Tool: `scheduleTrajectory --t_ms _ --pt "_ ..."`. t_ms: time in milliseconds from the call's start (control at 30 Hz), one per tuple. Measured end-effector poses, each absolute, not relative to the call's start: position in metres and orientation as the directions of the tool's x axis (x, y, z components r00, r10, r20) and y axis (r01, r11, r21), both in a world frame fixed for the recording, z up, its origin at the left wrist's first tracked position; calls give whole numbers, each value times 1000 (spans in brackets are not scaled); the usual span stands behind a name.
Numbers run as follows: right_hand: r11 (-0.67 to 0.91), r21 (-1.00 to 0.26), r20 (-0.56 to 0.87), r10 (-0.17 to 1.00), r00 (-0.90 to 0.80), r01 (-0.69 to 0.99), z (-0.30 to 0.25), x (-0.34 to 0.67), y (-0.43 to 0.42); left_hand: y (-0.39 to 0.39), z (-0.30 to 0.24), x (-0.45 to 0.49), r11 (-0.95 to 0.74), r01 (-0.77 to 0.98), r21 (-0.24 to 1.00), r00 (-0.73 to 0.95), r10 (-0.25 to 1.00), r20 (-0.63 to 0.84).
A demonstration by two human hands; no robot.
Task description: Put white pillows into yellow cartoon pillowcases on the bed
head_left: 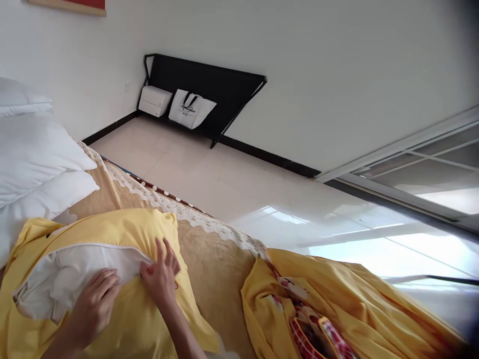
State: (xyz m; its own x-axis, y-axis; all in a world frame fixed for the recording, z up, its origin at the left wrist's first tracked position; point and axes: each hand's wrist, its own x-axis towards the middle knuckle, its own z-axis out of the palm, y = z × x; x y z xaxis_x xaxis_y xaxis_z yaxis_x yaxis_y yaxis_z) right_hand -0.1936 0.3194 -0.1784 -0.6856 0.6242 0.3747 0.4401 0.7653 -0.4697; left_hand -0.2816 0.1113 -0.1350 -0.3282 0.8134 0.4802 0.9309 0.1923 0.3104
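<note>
A white pillow (63, 281) lies partly inside a yellow pillowcase (123, 227) on the bed, its white end showing through the case's open side. My left hand (93, 304) rests flat on the white pillow, fingers spread. My right hand (161, 275) is at the corner of the opening, thumb and fingers pinching the edge of the yellow pillowcase where the zipper line ends.
Two white pillows (33, 149) are stacked at the left. A tan bedspread with a lace edge (209, 249) covers the bed, and a crumpled yellow quilt cover (337, 304) lies at the right. Beyond are the tiled floor, a black wall shelf (209, 85), a white bag (190, 107) and a white box (154, 100).
</note>
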Motion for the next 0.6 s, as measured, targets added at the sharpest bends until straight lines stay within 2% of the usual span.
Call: scheduleTrajectory --t_ms 100,233,300,433,600 --pt "837 -301 292 536 -792 456 -151 -251 332 154 -131 -293 216 904 369 -341 886 316" --pt "816 -275 128 555 -822 508 -102 -260 358 207 -126 -312 190 834 518 -259 964 65" --pt "783 -296 84 591 -802 547 -76 -256 361 232 -124 -320 242 786 569 -325 945 47" --pt "728 -330 -20 631 -776 601 -36 -251 361 269 -131 -323 366 717 593 -489 871 54" --pt "684 -354 -41 670 -741 638 -7 -241 383 264 -153 -308 334 764 552 -415 910 24"
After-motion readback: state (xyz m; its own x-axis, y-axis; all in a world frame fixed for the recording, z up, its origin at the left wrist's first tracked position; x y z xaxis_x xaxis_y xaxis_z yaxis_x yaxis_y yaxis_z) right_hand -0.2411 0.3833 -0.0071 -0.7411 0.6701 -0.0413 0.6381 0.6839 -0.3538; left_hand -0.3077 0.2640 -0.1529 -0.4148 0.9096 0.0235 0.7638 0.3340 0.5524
